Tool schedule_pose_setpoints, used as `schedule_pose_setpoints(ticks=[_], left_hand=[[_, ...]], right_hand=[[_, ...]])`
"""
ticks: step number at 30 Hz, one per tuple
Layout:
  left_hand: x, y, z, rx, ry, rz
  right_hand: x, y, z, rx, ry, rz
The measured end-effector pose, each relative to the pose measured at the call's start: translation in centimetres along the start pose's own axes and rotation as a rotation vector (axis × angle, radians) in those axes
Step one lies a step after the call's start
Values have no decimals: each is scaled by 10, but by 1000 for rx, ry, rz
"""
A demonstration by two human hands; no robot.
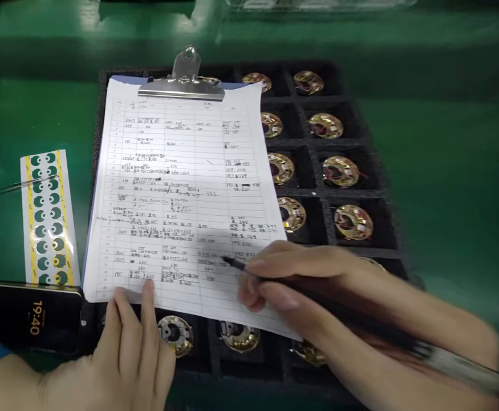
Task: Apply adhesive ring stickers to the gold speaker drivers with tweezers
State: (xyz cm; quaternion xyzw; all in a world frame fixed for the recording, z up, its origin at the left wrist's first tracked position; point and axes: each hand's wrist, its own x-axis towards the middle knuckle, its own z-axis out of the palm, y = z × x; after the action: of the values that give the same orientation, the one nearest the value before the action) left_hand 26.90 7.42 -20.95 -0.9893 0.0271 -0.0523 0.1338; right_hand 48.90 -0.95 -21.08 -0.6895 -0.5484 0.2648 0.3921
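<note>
A clipboard with a handwritten ruled sheet (181,194) lies on top of a black compartment tray (360,188). My right hand (300,285) is closed round a dark pen (249,268), its tip touching the sheet's lower right rows. My left hand (125,348) rests flat at the sheet's bottom edge, fingers stretched out and pressing on the paper. Round gold metal parts (339,170) sit in the tray's compartments to the right of the sheet and below it.
A phone (29,317) showing 19:40 lies at the lower left. Above it is a strip of green and yellow stickers (48,220) with tweezers (22,184) across it. The bench is a green mat (446,171). A clear container edge shows at the far top.
</note>
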Motion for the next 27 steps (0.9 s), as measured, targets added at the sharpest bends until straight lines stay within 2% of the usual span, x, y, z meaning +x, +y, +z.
schedule_pose_setpoints(ticks=[2, 5, 11, 14, 18, 27], left_hand=[[13, 8, 0, -22, 17, -49], [32, 23, 3, -89, 35, -102], [59, 36, 11, -106, 71, -29], [64, 34, 15, -68, 108, 23], [65, 32, 18, 19, 134, 28], [64, 27, 16, 19, 83, 106]], right_hand=[[0, 7, -3, 56, -59, -14], [-5, 23, -5, 131, -50, -2], [-15, 40, -6, 188, -60, -48], [-20, 39, -3, 216, -37, -15], [-23, 35, -2, 230, -18, -3], [-28, 34, 5, 138, 26, -12]])
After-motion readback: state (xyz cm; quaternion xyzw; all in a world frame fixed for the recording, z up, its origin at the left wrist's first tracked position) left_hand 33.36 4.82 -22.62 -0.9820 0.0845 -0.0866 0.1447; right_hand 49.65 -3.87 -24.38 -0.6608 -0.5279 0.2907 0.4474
